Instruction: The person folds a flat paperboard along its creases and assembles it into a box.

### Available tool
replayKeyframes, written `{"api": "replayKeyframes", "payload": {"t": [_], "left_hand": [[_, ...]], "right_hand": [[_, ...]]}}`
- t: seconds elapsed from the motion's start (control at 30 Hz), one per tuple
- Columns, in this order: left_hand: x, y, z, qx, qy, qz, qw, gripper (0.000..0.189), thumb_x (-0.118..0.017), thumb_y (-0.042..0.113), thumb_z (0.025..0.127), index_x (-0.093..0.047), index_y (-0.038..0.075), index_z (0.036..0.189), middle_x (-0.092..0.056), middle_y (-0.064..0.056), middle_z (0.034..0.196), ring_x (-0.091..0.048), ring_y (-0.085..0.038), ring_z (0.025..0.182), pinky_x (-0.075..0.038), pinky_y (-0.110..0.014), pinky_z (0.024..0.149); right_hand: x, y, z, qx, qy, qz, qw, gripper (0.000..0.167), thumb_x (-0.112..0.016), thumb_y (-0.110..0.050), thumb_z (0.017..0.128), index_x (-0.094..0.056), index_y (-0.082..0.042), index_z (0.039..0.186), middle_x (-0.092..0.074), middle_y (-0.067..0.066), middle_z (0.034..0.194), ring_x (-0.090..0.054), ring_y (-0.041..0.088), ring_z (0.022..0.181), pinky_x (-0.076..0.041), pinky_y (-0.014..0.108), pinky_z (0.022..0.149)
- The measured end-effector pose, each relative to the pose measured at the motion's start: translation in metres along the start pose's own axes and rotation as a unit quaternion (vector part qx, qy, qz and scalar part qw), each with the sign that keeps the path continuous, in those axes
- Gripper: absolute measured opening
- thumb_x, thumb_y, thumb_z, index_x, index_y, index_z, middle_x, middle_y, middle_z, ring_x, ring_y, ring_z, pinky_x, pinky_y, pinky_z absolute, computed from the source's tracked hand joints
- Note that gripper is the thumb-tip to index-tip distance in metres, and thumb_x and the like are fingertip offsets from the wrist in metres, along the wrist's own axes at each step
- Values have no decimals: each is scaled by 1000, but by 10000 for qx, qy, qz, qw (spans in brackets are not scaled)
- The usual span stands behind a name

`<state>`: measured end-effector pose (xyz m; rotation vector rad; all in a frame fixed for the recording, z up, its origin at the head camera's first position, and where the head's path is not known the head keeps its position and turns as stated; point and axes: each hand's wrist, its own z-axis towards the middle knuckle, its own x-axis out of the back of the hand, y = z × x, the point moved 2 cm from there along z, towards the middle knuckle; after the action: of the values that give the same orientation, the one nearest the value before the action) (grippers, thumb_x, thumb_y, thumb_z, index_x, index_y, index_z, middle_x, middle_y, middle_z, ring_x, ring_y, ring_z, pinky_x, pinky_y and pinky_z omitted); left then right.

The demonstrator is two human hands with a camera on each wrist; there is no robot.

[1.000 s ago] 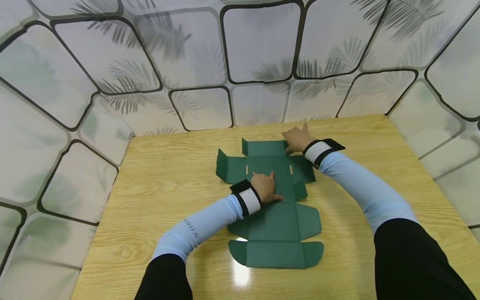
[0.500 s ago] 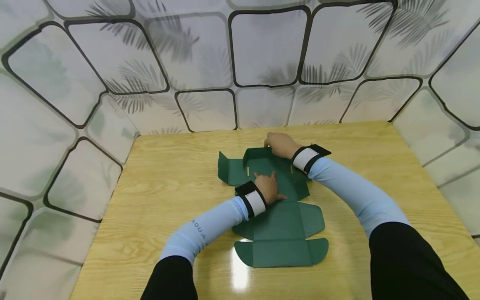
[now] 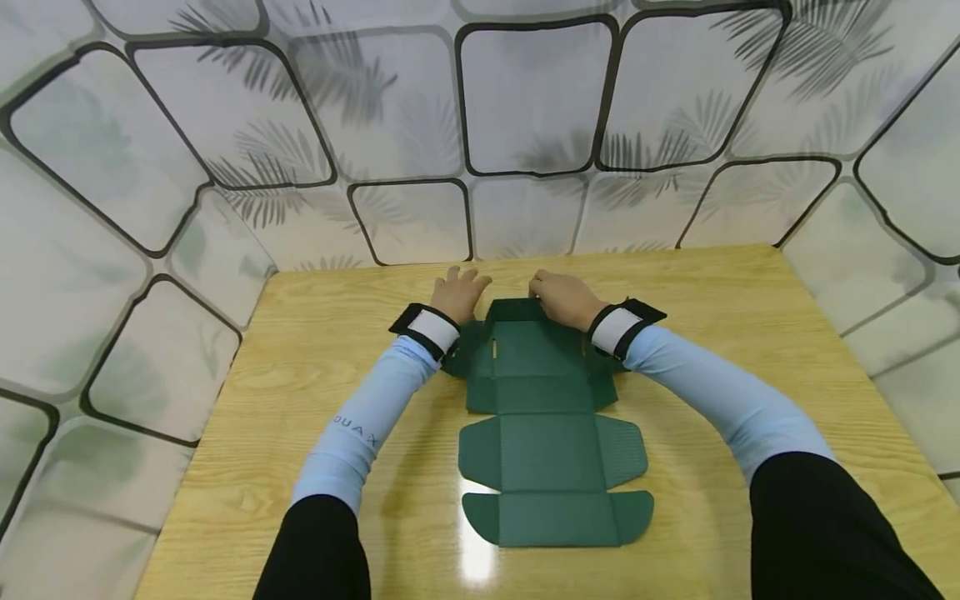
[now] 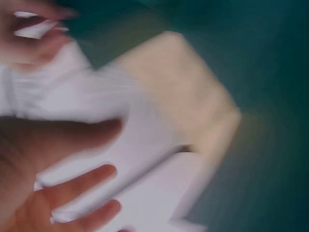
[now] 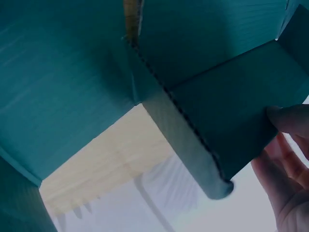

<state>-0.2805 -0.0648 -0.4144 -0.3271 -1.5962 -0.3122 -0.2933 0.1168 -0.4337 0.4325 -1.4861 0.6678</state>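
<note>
A green corrugated cardboard box (image 3: 547,450), unfolded, lies lengthwise on the table. Its back panel stands raised, and my right hand (image 3: 567,300) pinches that panel at the top edge. In the right wrist view the thumb (image 5: 292,118) is on the panel's inner face, with fingers behind it. My left hand (image 3: 457,295) is at the box's back left corner, fingers spread and holding nothing. The left wrist view is blurred; there the left fingers (image 4: 82,188) are apart from the green cardboard. The left side flap is partly hidden by the left hand and wrist.
The wood-grain table (image 3: 337,333) extends around the box on every side. Behind its back edge rises a patterned fabric wall (image 3: 525,100), which also encloses the left and right sides.
My left hand has left the middle of the box and moved to its back left corner. The right hand shifted left along the back panel, which now stands up with its end flap folded in.
</note>
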Motion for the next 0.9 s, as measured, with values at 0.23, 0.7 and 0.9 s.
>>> {"api": "replayKeyframes", "payload": {"t": [0.23, 0.7, 0.9], "left_hand": [[-24, 9, 13, -801, -775, -533, 9923, 48, -77, 21, 83, -62, 12, 128, -69, -10, 117, -66, -27, 103, -55, -41, 86], [-35, 7, 14, -57, 489, -480, 9976, 27, -68, 19, 91, -65, 5, 114, -69, -15, 108, -67, -31, 95, -55, -42, 79], [-8, 20, -64, 306, 2329, 541, 9705, 42, -68, 38, 90, -57, 10, 61, -53, -1, 56, -52, -14, 48, -35, -24, 42]], "right_hand": [[-5, -8, 5, -24, -195, 109, 9997, 16, -52, 1, 96, -65, 0, 105, -70, 17, 93, -66, 30, 78, -55, 41, 70], [6, -4, 8, -213, 103, -172, 9996, 19, -57, 6, 90, -65, -1, 106, -69, 17, 89, -65, 30, 73, -55, 40, 65], [18, 6, -4, -253, 624, -331, 9972, 18, -57, 8, 88, -63, 2, 104, -69, 17, 85, -64, 30, 68, -55, 40, 63]]}}
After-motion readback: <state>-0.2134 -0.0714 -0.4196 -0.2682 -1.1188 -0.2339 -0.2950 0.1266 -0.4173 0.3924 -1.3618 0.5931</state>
